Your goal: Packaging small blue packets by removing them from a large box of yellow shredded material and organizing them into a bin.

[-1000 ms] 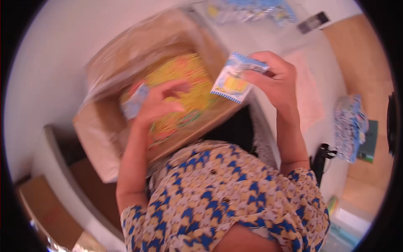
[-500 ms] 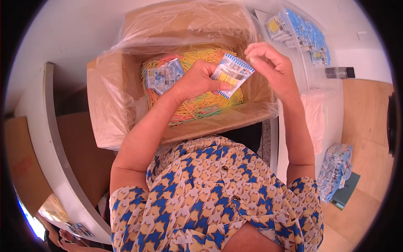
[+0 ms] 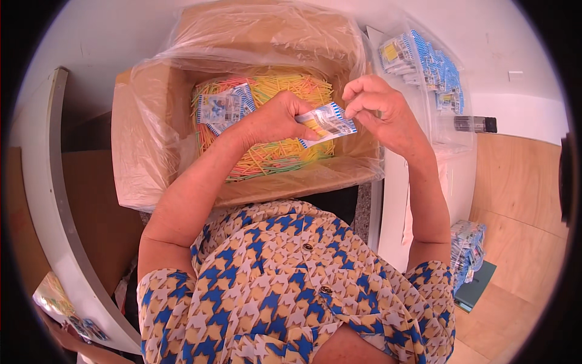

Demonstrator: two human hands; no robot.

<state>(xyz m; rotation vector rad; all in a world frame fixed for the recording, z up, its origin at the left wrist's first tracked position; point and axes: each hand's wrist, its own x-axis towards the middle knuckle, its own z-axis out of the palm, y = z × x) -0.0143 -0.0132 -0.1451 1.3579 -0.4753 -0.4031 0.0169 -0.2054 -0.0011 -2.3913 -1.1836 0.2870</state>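
Observation:
My left hand (image 3: 274,124) is closed on a small blue-and-white striped packet (image 3: 332,123), thumb on top, with yellow contents showing through its window. My right hand (image 3: 388,118) is at the packet's striped far-right end, thumb and forefinger pinched together; whether they grip its edge or something tiny I cannot make out. Below both hands stands a cardboard box (image 3: 136,176) lined with clear plastic. Thin yellow, pink and green sticks (image 3: 257,164) fill its bottom. More striped packets (image 3: 224,110) lie on the sticks, left of my left hand.
A clear plastic bin (image 3: 433,124) at the right holds several striped packets (image 3: 433,67). Beside it lies a dark cylindrical object (image 3: 482,124). Lower right, a bundle of packets (image 3: 467,246) sits by a dark green flat item (image 3: 476,288). Another person's hand (image 3: 66,333) shows at lower left.
The packet has tipped over toward the right and lies flatter in my left hand. My right fingers have come down to its striped end. The whole view has shifted slightly.

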